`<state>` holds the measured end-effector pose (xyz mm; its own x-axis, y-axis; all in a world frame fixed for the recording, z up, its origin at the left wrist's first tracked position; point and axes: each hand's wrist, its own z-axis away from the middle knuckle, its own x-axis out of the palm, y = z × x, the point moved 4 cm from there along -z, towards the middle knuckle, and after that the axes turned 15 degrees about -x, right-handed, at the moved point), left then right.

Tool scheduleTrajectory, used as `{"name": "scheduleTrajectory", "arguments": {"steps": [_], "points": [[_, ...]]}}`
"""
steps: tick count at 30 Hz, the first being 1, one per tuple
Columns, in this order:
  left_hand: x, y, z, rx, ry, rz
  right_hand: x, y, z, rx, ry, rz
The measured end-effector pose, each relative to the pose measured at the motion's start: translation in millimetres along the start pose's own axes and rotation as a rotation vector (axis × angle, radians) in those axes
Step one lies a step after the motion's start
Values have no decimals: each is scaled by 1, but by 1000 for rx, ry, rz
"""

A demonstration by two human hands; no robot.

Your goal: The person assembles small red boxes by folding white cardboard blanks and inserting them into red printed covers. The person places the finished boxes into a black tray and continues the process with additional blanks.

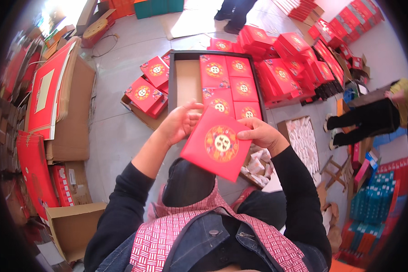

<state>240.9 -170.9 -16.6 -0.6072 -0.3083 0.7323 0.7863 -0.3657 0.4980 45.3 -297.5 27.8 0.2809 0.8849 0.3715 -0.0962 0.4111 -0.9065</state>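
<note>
A red gift box (199,144) with a round gold medallion is held tilted above my lap. My right hand (262,135) grips its upper right corner, thumb on the printed face. Beside its upper left edge is my left hand (181,122), fingers apart and slightly curled; whether it touches the box I cannot tell. Just beyond lies a large black-rimmed tray (172,81). Red boxes of two sizes fill its middle and right columns, among them a larger box (214,69) and a smaller box (244,88). The tray's left column shows bare brown cardboard.
Loose red boxes (143,93) lie left of the tray, and a big heap (281,72) lies to its right. Cartons of white wrapped pieces (303,140) stand near my right knee. Flattened cardboard (70,113) leans at left. Another person (371,115) stands at right; a wooden stool (335,171) is nearby.
</note>
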Motion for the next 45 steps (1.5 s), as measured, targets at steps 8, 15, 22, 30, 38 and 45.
{"name": "scheduleTrajectory", "arguments": {"steps": [8, 15, 22, 30, 38, 45], "points": [[-112, 26, -72, 514, 819, -414, -78, 88, -179, -314, 698, 185], [-178, 38, -98, 369, 862, -756, -76, 112, -272, -385, 901, 332], [-157, 50, -109, 531, 998, -1142, -91, 96, -272, -180, 725, 354], [-144, 60, -122, 470, 999, -1246, -101, 105, -277, -213, 645, 260], [-158, 49, -129, 547, 1033, -1367, -103, 96, -272, -85, 527, 323], [-101, 79, -139, 569, 1364, -1741, -113, 93, -268, -50, 549, 254]]}}
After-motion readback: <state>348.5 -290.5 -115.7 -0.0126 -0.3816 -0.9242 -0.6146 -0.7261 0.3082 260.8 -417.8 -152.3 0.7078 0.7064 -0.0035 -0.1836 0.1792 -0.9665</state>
